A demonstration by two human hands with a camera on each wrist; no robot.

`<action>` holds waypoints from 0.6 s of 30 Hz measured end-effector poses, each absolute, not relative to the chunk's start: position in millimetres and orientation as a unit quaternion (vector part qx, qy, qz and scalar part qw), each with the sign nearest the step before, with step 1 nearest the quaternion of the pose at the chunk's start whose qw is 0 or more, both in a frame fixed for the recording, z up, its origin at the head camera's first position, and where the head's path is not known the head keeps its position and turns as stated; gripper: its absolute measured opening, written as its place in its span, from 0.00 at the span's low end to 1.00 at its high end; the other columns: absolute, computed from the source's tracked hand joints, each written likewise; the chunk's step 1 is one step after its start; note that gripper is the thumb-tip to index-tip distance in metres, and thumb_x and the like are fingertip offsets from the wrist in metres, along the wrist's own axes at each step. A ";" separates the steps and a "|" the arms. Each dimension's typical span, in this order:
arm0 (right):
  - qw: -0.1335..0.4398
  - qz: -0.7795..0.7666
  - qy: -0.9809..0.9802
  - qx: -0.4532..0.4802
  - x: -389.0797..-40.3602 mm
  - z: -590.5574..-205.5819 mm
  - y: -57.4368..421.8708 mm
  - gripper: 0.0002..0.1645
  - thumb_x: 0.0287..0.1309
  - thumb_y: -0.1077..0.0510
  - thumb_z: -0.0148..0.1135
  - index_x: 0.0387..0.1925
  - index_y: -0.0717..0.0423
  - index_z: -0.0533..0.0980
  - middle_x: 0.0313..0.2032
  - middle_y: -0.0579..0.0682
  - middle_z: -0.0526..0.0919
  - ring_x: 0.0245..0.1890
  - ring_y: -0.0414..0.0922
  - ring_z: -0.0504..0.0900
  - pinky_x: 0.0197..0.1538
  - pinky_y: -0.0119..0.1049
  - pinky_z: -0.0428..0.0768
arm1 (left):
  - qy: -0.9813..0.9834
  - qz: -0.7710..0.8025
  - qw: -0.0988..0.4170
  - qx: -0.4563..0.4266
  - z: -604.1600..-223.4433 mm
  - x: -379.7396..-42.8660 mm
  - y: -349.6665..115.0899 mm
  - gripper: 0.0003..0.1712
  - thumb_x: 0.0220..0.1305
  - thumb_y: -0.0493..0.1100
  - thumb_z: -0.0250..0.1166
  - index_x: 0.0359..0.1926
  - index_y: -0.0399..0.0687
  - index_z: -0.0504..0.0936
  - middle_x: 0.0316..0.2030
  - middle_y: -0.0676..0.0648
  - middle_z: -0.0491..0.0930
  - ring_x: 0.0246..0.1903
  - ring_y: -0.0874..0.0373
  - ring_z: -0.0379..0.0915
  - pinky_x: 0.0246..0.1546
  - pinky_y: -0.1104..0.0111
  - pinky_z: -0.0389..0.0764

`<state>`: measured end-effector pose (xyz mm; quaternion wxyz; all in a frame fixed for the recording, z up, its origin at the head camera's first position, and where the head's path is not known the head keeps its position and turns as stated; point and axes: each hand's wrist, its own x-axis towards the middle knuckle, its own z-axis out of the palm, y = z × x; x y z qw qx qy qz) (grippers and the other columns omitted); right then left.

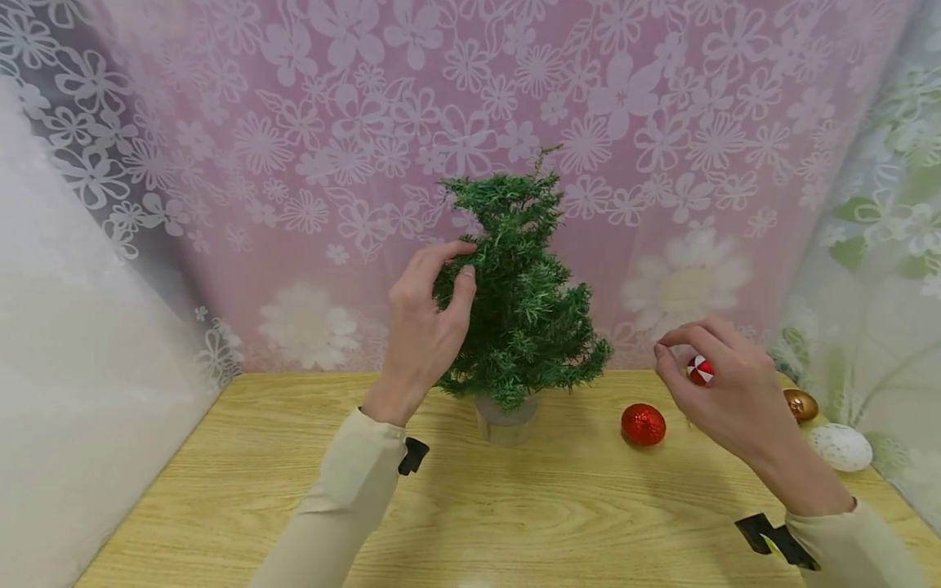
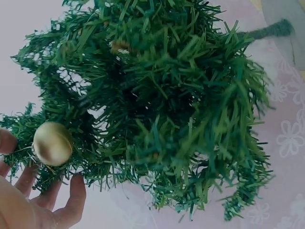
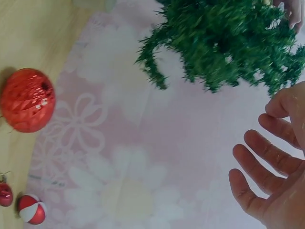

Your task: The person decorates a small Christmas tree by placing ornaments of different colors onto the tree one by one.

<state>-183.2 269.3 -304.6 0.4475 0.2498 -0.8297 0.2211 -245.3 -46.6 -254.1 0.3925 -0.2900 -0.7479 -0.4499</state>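
A small artificial Christmas tree [image 1: 525, 286] stands upright on the table. On its left side, my left hand [image 1: 426, 314] is up among the branches, thumb and index finger apart with greenery between them. In the left wrist view a gold bauble [image 2: 52, 144] sits on a branch, close beside the spread fingers [image 2: 76, 193]. My right hand [image 1: 724, 388] hovers right of the tree, thumb tip at the index fingertip and the other fingers loosely bent; nothing shows between them. Beside it lies a red bauble [image 1: 643, 425]. A red-and-white bauble [image 1: 701, 370] is partly hidden behind this hand.
On the table [image 1: 515, 506], a gold bauble [image 1: 800, 405] and a white speckled bauble [image 1: 841, 447] lie at the right edge. A small dark red bauble [image 3: 5, 194] shows in the right wrist view. Floral curtain [image 1: 331, 163] hangs right behind the table.
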 end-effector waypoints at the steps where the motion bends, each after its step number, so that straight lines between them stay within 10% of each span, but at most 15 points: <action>1: 0.445 0.219 -0.832 0.247 -182.8 -307.0 271.1 0.04 0.53 0.65 0.66 0.31 0.55 0.83 0.32 0.45 0.81 0.29 0.24 0.67 0.28 0.20 0.67 | -0.746 -0.451 0.395 -0.289 -254.6 -246.4 -47.8 0.16 0.76 0.40 0.56 0.58 0.45 0.82 0.55 0.44 0.83 0.59 0.53 0.78 0.57 0.59 0.79; 12: 0.380 0.184 -0.876 0.231 -185.3 -344.0 287.8 0.10 0.52 0.67 0.71 0.35 0.51 0.83 0.37 0.44 0.85 0.31 0.40 0.79 0.31 0.21 0.72 | -0.731 -0.513 0.344 -0.291 -258.3 -258.4 -63.2 0.16 0.77 0.40 0.56 0.60 0.48 0.81 0.61 0.48 0.81 0.61 0.57 0.76 0.54 0.58 0.84; 18: 0.320 0.159 -0.911 0.205 -188.0 -369.2 291.4 0.12 0.49 0.65 0.75 0.36 0.48 0.83 0.36 0.45 0.85 0.27 0.40 0.78 0.27 0.31 0.74 | -0.727 -0.534 0.312 -0.296 -259.5 -263.2 -68.4 0.17 0.78 0.42 0.55 0.61 0.49 0.80 0.62 0.48 0.79 0.43 0.51 0.83 0.39 0.61 0.81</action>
